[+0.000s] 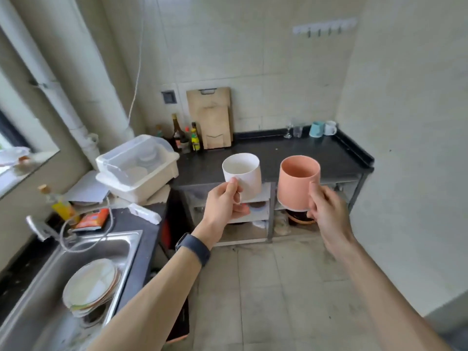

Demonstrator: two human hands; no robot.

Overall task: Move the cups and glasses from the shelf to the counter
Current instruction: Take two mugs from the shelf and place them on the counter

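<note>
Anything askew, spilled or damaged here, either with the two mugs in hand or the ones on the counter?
One oddity: the teal mug at the counter's back right leans tilted instead of standing flat like the white mug beside it. The left hand holds a white mug and the right hand a pink mug, both upright, empty, undamaged. No spills.

Stacked plates (90,285) in the steel sink (38,295), cutting boards (211,115) against the wall, bottles (186,136) just beside them.

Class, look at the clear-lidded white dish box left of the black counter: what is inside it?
Through the lid of the dish box, stacked pale bowls or plates show. Their number is unclear, and the opaque walls hide anything lower.
</note>
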